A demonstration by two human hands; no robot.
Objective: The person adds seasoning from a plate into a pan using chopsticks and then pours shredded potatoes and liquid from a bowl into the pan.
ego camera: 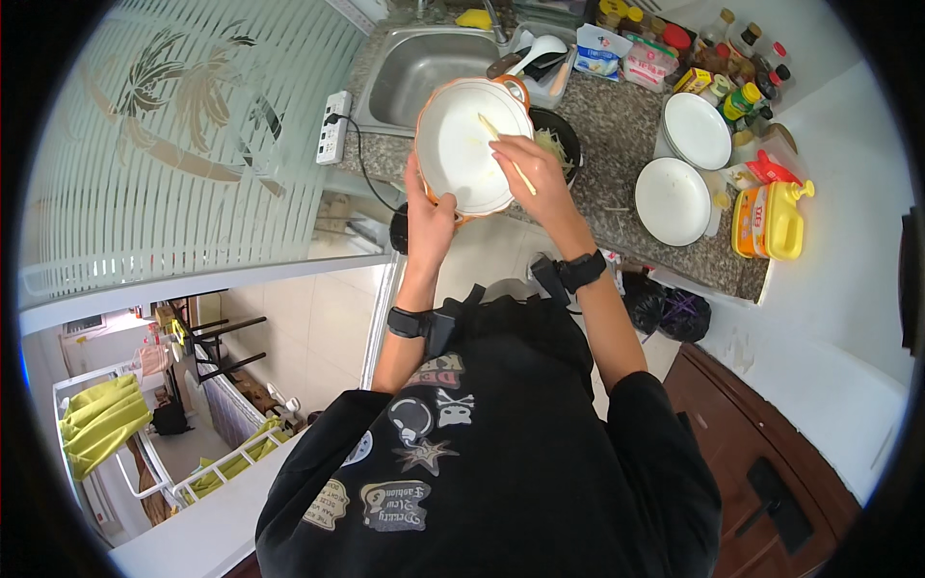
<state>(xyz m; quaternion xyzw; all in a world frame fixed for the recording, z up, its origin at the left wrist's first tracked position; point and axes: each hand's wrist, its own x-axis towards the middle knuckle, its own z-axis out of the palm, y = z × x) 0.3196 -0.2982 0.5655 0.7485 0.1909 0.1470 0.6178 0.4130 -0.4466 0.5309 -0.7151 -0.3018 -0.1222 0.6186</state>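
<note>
My left hand [431, 209] grips the near left rim and handle of a white ceramic bowl [462, 155] with an orange outside and a scalloped edge. The bowl is tilted, its inside facing me, with a few pale shreds on it. In my right hand [531, 170] are light wooden chopsticks [485, 126], their tips over the bowl's inside. Partly hidden behind the bowl and my right hand, a black pan [571, 137] on the counter holds pale shredded food [553, 147].
A steel sink [426, 76] lies behind the bowl, a power strip [333, 128] at its left. To the right on the granite counter [614, 108] stand white plates [673, 202], a yellow jug [784, 220] and several bottles. A plastic tub [566, 79] holds utensils.
</note>
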